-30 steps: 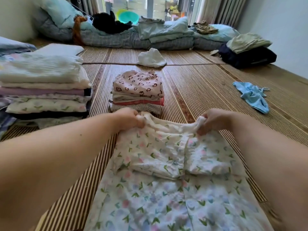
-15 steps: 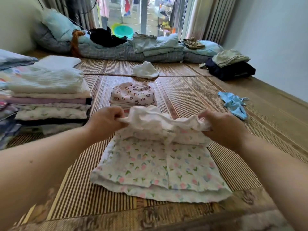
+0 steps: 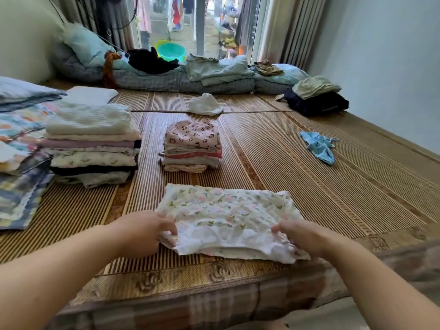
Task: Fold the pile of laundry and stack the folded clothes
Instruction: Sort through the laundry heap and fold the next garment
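Both hands are low at the near edge of the bamboo mat (image 3: pixel 309 186), one at each near corner of the floral garment (image 3: pixel 228 210). Left hand (image 3: pixel 142 232): fingers curled, pinching the near left edge of the cloth. Right hand (image 3: pixel 302 236): fingers curled over the near right corner, gripping it. The garment lies folded into a flat rectangle between and just beyond the hands, with white layers showing along its near edge and the small tulip print facing up. Straight ahead of the hands we note a small stack of folded clothes (image 3: pixel 192 146), heart-print piece on top, apart from the floral garment. Beyond and to the left of the left hand stands a taller stack (image 3: pixel 92 144), topped by a white ribbed piece. Beyond and to the right of the right hand, a light blue garment (image 3: pixel 317 146) lies unfolded on the mat. Far ahead, past the small stack, lies a crumpled white item (image 3: pixel 205 104); far right, a dark pile (image 3: pixel 316 103) carries a pale green piece.
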The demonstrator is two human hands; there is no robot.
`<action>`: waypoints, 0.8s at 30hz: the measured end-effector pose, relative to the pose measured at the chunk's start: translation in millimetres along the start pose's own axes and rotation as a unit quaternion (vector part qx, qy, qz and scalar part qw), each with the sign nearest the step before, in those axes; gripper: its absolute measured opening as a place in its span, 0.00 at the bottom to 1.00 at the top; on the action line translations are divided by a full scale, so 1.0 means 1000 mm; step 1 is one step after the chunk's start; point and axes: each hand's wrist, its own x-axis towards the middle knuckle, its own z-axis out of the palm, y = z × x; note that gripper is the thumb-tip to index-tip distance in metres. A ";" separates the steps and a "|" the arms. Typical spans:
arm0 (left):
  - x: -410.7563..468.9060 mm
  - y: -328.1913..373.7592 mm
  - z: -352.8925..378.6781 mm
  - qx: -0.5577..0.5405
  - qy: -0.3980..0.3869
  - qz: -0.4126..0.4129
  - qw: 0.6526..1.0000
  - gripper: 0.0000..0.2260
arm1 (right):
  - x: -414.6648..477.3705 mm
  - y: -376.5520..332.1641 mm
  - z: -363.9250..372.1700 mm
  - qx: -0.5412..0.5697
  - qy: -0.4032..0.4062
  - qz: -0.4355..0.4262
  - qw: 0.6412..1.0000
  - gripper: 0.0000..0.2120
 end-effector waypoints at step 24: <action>0.004 0.006 0.002 0.015 -0.019 -0.020 0.999 0.38 | 0.054 -0.054 0.059 -0.125 0.098 -0.054 0.986 0.43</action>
